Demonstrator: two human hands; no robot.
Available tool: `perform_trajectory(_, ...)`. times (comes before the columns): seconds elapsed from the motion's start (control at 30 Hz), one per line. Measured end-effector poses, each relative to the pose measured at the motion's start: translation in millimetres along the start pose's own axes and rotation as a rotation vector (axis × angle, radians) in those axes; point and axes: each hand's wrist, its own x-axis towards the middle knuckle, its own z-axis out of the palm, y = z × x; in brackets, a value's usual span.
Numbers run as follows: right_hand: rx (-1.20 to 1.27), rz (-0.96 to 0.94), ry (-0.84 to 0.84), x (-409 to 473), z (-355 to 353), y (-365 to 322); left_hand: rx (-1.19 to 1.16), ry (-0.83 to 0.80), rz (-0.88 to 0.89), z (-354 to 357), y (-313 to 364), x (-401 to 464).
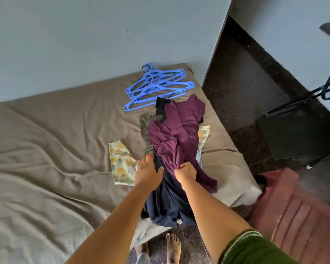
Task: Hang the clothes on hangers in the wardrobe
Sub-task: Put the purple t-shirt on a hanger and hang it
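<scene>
No brand, label or writing can be read anywhere in the view. A heap of clothes lies at the centre of the frame on a bed covered with a crumpled taupe sheet. On top is a maroon garment, draped over a navy garment that runs down toward the lower centre and hangs over the mattress edge. An olive-grey garment shows at the heap's left side, and a pale floral-print cloth sticks out beneath on both left and right.

The right hand pinches a bunched fold of the maroon garment's lower edge between thumb and curled fingers. The left hand rests on the navy garment just left of it, thumb spread; its fingertips seem tucked under the olive-grey cloth, though the grasp is hidden and I cannot tell whether they are gripping.

A pile of blue plastic hangers lies above the heap, near the wall, apart from both hands. A reddish-brown plastic chair stands at lower right on the dark floor.
</scene>
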Motion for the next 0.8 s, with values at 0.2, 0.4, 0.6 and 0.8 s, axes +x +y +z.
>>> perform_trajectory(0.2,0.100,-0.507,-0.217,-113,-6,-90,-1.246,-0.179,-0.491,-64,30,5)
perform_trajectory(0.4,0.303,-0.407,-0.585,-143,-29,-130,-0.889,0.318,-0.266,-151,30,4)
perform_trajectory(0.6,0.014,-1.143,-0.031,-171,-42,-206,-0.157,0.319,0.236,-255,49,-40)
perform_trajectory(0.8,0.133,-1.290,-0.061,-233,-57,-289,0.072,0.487,0.428,-379,46,-80)
